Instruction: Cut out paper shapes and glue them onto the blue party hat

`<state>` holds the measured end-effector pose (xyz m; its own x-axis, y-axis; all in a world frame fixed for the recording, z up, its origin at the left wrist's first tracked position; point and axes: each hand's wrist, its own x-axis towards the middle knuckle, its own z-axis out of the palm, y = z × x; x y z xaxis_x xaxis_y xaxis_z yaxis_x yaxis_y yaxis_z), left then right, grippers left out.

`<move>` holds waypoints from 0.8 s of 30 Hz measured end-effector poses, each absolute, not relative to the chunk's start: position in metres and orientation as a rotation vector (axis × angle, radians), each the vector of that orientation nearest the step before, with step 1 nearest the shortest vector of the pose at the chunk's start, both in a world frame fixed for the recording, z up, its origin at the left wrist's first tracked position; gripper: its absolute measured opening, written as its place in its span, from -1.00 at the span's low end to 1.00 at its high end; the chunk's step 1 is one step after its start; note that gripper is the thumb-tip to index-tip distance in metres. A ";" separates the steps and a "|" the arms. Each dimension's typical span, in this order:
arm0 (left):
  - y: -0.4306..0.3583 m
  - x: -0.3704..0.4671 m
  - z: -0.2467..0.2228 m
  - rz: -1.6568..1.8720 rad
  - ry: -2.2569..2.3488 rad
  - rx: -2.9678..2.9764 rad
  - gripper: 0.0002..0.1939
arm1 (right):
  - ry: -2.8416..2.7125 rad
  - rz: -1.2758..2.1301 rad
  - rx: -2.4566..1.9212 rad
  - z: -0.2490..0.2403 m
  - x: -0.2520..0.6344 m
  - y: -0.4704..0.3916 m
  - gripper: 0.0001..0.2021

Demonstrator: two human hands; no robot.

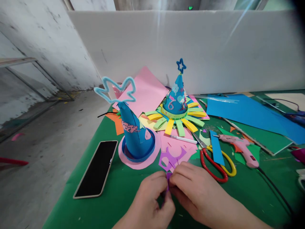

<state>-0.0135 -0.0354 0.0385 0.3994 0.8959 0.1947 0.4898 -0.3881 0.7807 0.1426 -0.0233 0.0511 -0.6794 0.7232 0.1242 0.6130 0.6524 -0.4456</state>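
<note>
Both my hands are close together over the green table, pinching a small piece of purple paper (pixel 168 176) between them. My left hand (pixel 152 197) is closed on its left side. On the other side, my right hand (pixel 192 187) grips it too; the fingers hide most of the piece. Just beyond lies a cut purple scrap (pixel 175 158) on pink paper. Left of that stands a blue paper cone hat (pixel 134 136) with a pink brim and a light blue fuzzy star on its tip. Behind is a decorated blue cone hat (pixel 175 101) with yellow and green strips.
Right of my hands lie red-and-yellow scissors (pixel 214 162), a blue paper strip (pixel 216 148) and a pink glue gun (pixel 240 146) with its cord. A phone (pixel 97 168) lies near the left edge. Blue sheets (pixel 250 114) and a pen (pixel 184 139) lie farther back, before a white panel (pixel 202 51).
</note>
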 end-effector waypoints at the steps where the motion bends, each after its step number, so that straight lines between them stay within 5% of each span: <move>1: -0.036 -0.014 0.038 0.816 1.173 2.018 -0.79 | -2.581 0.539 -1.062 0.051 0.143 -0.024 -0.90; 14: -0.035 -0.012 0.047 0.830 1.136 1.830 -0.79 | -2.371 0.605 -1.122 0.043 0.146 -0.015 -0.91; 18: -0.033 -0.018 0.049 0.844 1.209 1.627 -0.78 | -1.997 0.828 -1.217 0.041 0.155 -0.014 -0.96; 24: -0.031 -0.016 0.042 0.792 1.224 1.505 -0.77 | -1.526 1.398 -1.231 0.039 0.151 -0.019 -0.65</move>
<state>-0.0164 -0.0314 0.0416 0.2733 0.9569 -0.0980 0.3022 0.0114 0.9532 0.1506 -0.0185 0.0390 -0.2876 0.9532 -0.0929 0.1755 -0.0430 -0.9835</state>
